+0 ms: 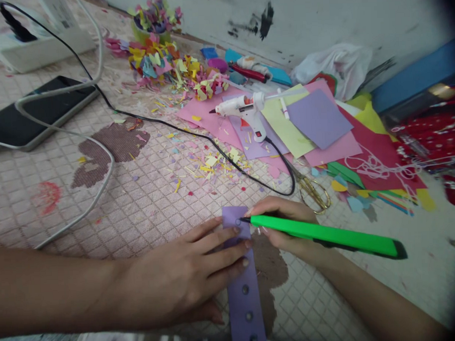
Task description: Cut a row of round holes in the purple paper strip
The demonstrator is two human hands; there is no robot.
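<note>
My left fingers [223, 258] lie flat and slightly spread, their tips on the purple strip [244, 274]; my right fingers [268, 204] are closed around the green tool [319, 233] near its dark tip. That tip sits beside a small circle [239, 222], just beyond my left fingertips. I'd press the paper evenly, leave those fingertips clear of the tip, and steer with small, light movements, because a hard push could drag or tear it. The round marks [249, 316] run nearer me, below my left fingertips.
</note>
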